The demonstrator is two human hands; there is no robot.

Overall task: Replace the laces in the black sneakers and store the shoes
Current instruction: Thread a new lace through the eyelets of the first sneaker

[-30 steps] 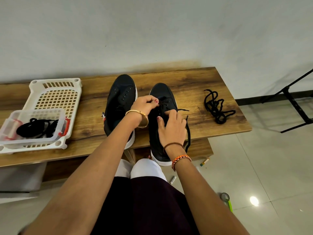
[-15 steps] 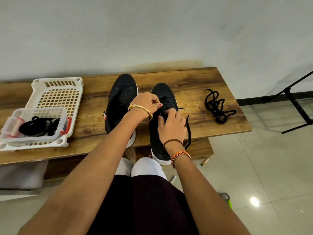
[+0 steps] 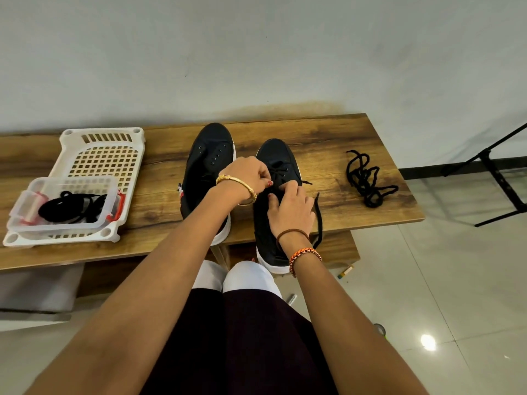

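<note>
Two hands on right sneaker (image 3: 273,201): lace (image 3: 281,173) is pinched by left hand (image 3: 251,178) and right hand (image 3: 291,206).

Sneakers (image 3: 211,169) between basket (image 3: 102,155) and lace (image 3: 366,181)

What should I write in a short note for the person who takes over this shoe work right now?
Left hand: pinches the lace at the eyelets of the right shoe.
Right hand: rests on that shoe's tongue area, fingers at the same lace.
Both shoes stand on the wooden bench. The left shoe shows bare eyelets. A loose lace lies to the right. More black lace lies in the clear box on the white basket.
Done: right shoe partly laced.
Left: finish it, lace the other shoe, store both.
</note>
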